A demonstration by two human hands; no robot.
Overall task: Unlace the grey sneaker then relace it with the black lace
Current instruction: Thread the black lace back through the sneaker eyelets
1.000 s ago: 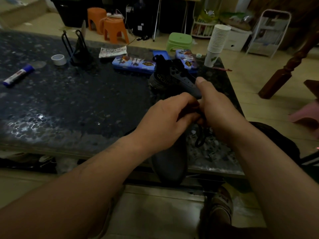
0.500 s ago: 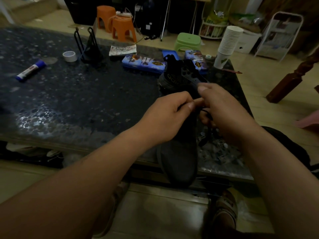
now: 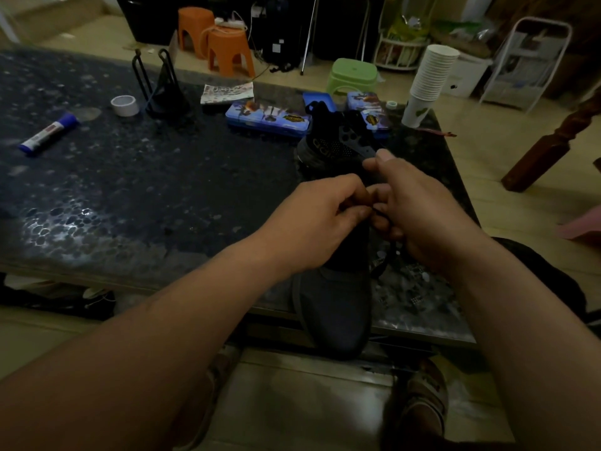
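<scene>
The grey sneaker [image 3: 335, 310] lies on the dark table, heel far from me, its toe hanging over the near edge. Both hands meet over its middle and hide the eyelets. My left hand [image 3: 320, 219] has curled fingers that pinch the black lace [image 3: 392, 252] at the tongue. My right hand [image 3: 413, 209] also grips the lace with curled fingers, thumb up against the sneaker's side panel. A loop of lace hangs below my right hand on the sneaker's right side.
On the speckled table [image 3: 130, 196] lie a glue stick [image 3: 48, 134], a tape roll [image 3: 125, 105], a black wire stand [image 3: 159, 86], blue tin cases [image 3: 266, 117] and a stack of paper cups [image 3: 429, 79]. Stools stand beyond; my sandalled feet are below.
My hands have shifted slightly toward me along the sneaker and closed tighter together on the lace. The camera view has drifted a little.
</scene>
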